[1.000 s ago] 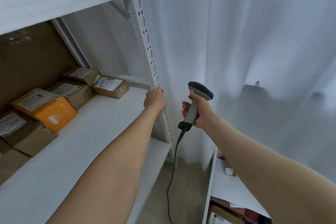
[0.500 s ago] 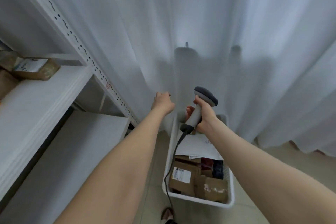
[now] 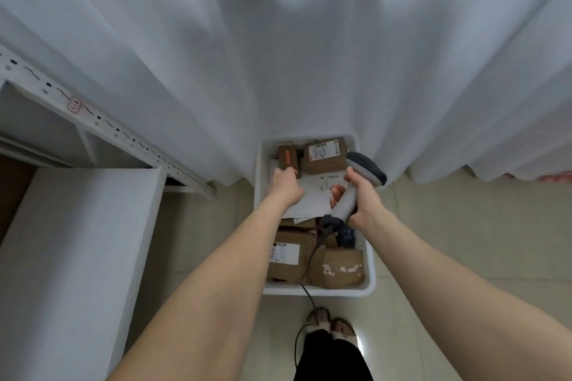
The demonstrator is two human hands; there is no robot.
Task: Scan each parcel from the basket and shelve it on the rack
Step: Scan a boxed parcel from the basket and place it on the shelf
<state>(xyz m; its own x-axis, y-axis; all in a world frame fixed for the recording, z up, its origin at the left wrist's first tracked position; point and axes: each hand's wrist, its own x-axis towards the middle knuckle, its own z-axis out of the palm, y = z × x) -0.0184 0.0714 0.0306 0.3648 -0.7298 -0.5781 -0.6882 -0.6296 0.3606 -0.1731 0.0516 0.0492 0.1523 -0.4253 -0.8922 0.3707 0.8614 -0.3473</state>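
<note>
A white basket (image 3: 318,291) stands on the floor, filled with several brown cardboard parcels and a flat white mailer (image 3: 312,196). My left hand (image 3: 286,184) reaches into it, knuckles up, fingertips at a small brown parcel with an orange label (image 3: 288,158) and on the mailer's edge; its grip is hidden. A bigger labelled parcel (image 3: 325,155) lies just to the right. My right hand (image 3: 360,195) holds the grey barcode scanner (image 3: 366,165) above the basket, head pointing away. Two more parcels (image 3: 288,257) (image 3: 340,267) lie at the near end.
The white rack shelf (image 3: 77,241) and its perforated upright (image 3: 108,127) are at the left. A white curtain (image 3: 278,56) hangs right behind the basket. The scanner cable (image 3: 309,260) trails over the parcels to the floor beside my feet (image 3: 328,322).
My view swung from the rack shelf down to the basket. The left hand left the rack upright and dropped into the basket onto the parcels. The right hand kept the scanner and came down with it.
</note>
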